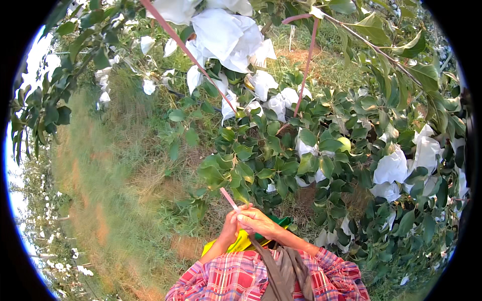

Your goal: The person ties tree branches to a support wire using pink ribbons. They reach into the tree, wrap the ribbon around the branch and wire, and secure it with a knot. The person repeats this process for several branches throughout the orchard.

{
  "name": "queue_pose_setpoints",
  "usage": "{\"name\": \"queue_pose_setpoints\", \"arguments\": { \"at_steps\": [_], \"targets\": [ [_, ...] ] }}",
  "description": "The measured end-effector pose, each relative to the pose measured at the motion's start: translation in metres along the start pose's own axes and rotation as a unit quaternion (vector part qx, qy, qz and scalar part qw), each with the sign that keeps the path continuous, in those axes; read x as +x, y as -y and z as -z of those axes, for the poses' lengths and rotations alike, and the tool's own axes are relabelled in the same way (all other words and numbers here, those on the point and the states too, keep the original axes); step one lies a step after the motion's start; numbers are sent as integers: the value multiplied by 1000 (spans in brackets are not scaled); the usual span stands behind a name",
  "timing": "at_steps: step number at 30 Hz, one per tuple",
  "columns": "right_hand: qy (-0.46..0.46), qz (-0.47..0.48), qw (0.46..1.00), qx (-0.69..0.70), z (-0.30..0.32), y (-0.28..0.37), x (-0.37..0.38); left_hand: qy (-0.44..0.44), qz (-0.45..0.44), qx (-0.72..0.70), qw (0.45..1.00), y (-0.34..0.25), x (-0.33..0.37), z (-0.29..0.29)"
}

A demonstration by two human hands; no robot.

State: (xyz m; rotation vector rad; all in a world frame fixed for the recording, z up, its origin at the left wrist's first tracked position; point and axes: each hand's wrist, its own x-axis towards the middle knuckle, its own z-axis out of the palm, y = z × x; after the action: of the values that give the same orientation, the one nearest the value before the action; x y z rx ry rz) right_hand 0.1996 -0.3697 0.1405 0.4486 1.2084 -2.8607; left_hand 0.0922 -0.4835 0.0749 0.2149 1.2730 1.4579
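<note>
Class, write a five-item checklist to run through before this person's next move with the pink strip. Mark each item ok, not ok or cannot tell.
1. Strip in the right grip: ok, thumb at its lower visible part.
2. Left grip also closed on it: cannot tell, the hands overlap.
3. Strip's upper end free: ok, it sticks up loose.
4. Strip's lower end in sight: not ok, hidden at the hands.
5. Leaves not touching the right grip: cannot tell, one tip hangs very close.

no readable text, labels, numbers or signs
</note>
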Motion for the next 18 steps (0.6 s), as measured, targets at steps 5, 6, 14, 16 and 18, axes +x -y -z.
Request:
{"name": "queue_pose_setpoints", "arguments": {
  "at_steps": [5,6,14,16,18],
  "targets": [
    [22,105,994,-22,-64,35,-10,166,96,-168,967,-14,-60,-26],
    [11,120,993,-15,-74,39,-13,147,81,-186,968,-12,-75,-26],
    [53,280,952,115,-161,63,-61,265,-46,3,963,0,-182,4],
    [70,318,937,126,-184,68,-75,259,-47,48,963,-4,-198,2],
    [89,363,920,119,-208,78,-88,291,-103,98,946,-11,-208,-2]
  ]
}}
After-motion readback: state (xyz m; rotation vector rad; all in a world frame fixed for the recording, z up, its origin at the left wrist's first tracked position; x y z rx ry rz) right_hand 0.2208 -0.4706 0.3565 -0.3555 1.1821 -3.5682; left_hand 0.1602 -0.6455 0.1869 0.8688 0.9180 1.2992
